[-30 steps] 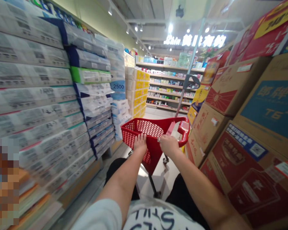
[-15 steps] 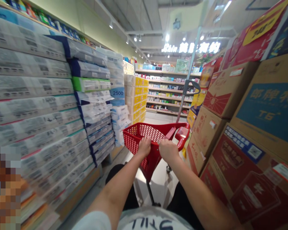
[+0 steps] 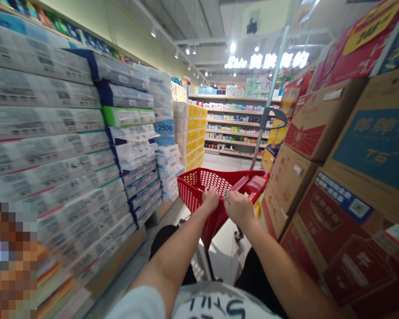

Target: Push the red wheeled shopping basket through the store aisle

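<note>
A red plastic shopping cart with a perforated basket stands right in front of me, turned at an angle. My left hand is closed over the near rim of its basket. Just to the right, my right hand is wrapped round the same rim, close to the cart's red handle part. The fingertips of both hands are partly hidden behind the rim. A grey pole with a dark hooked grip rises beyond the cart's right side.
Tall stacks of wrapped paper packs line the left side. Cartons are piled close on the right. Yellow and white packs stand farther ahead on the left. Stocked shelves cross the far end, past the pale floor.
The cart and both hands on it have shifted slightly to the right in view. The pole has also moved right. Both hands keep their hold on the rim.
</note>
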Available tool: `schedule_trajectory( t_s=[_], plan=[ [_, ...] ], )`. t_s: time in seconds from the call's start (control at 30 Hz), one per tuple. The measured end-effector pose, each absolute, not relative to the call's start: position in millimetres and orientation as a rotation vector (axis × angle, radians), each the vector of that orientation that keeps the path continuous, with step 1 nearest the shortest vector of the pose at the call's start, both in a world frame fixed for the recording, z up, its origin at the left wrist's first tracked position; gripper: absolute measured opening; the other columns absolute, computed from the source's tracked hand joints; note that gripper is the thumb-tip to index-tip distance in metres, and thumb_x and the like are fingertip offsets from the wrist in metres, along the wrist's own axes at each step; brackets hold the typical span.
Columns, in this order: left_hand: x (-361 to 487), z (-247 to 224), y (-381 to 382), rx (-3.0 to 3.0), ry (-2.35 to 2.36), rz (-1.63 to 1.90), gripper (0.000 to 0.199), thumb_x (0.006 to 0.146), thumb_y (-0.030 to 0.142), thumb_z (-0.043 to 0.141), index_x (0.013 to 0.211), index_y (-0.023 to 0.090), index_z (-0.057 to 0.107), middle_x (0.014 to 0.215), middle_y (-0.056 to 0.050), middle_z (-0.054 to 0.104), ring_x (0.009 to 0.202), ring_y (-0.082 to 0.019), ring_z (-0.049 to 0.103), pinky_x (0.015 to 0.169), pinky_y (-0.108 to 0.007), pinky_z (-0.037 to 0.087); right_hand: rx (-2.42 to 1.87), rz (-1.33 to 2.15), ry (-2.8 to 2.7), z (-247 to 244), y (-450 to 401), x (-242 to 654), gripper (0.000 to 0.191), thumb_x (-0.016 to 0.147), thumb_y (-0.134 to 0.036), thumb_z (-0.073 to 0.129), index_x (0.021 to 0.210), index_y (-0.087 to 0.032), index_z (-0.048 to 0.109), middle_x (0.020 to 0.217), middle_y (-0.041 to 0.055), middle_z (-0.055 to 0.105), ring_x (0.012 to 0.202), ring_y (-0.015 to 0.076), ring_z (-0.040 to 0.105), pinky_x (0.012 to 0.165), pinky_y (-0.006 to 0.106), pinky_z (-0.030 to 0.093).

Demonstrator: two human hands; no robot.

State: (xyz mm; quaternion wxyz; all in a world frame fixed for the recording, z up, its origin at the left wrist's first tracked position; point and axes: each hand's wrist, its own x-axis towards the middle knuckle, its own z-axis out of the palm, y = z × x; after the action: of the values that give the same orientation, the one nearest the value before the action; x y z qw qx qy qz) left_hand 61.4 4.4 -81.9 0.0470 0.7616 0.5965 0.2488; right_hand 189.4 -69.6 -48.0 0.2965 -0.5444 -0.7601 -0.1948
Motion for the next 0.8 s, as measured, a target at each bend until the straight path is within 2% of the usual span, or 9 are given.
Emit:
schedule_trajectory(
  t_s=[0.13, 0.23, 0.4, 0.6, 0.8],
  plan=[
    [70, -86, -16, 2.428, 1.738, 0.891, 0.038, 0.094, 0.028, 0.039, 0.126, 0.018, 0.056, 0.145, -0.01, 0.046, 0.143, -0.027, 0.023, 0.118, -0.051, 0.015, -1.202, -0.574, -2.012, -57, -67, 191, 0.017, 0.089, -0.02, 0.046, 0.08, -0.017, 0.06, 0.079, 0.0068, 0.064, 0.075, 0.0196, 0.06, 0.069, 0.028, 0.043],
    [71, -86, -31, 2.518, 1.619, 1.019, 0.043, 0.095, 0.027, 0.035, 0.133, 0.019, 0.052, 0.147, -0.008, 0.044, 0.145, -0.029, 0.016, 0.116, -0.054, 0.018, -0.965, -0.46, -2.038, -55, -60, 206, 0.018, 0.091, -0.02, 0.043, 0.088, -0.017, 0.061, 0.088, 0.0079, 0.066, 0.084, 0.0192, 0.06, 0.078, 0.028, 0.046],
    [74, -91, -36, 2.516, 1.601, 1.155, 0.046, 0.097, 0.019, 0.022, 0.127, 0.017, 0.057, 0.138, -0.007, 0.054, 0.141, -0.026, 0.026, 0.116, -0.054, 0.02, -0.989, -0.389, -1.798, -64, -54, 225, 0.022, 0.092, -0.026, 0.044, 0.102, -0.015, 0.061, 0.098, 0.0117, 0.066, 0.095, 0.0222, 0.058, 0.089, 0.036, 0.046],
    [83, -114, -36, 2.65, 1.432, 1.228, 0.046, 0.094, 0.022, 0.035, 0.139, 0.011, 0.041, 0.146, -0.013, 0.044, 0.141, -0.024, 0.027, 0.116, -0.05, 0.026, -1.087, -0.511, -1.847, -85, -71, 218, 0.028, 0.089, -0.023, 0.051, 0.115, -0.017, 0.06, 0.123, 0.012, 0.06, 0.115, 0.0268, 0.05, 0.103, 0.048, 0.033],
    [83, -117, -33, 2.767, 1.317, 1.244, 0.043, 0.096, 0.024, 0.036, 0.138, 0.013, 0.041, 0.139, -0.013, 0.05, 0.136, -0.023, 0.037, 0.115, -0.046, 0.031, -0.994, -0.305, -1.726, -79, -64, 245, 0.027, 0.093, -0.024, 0.044, 0.113, -0.017, 0.06, 0.114, 0.012, 0.064, 0.109, 0.0217, 0.057, 0.098, 0.04, 0.044]
  ],
)
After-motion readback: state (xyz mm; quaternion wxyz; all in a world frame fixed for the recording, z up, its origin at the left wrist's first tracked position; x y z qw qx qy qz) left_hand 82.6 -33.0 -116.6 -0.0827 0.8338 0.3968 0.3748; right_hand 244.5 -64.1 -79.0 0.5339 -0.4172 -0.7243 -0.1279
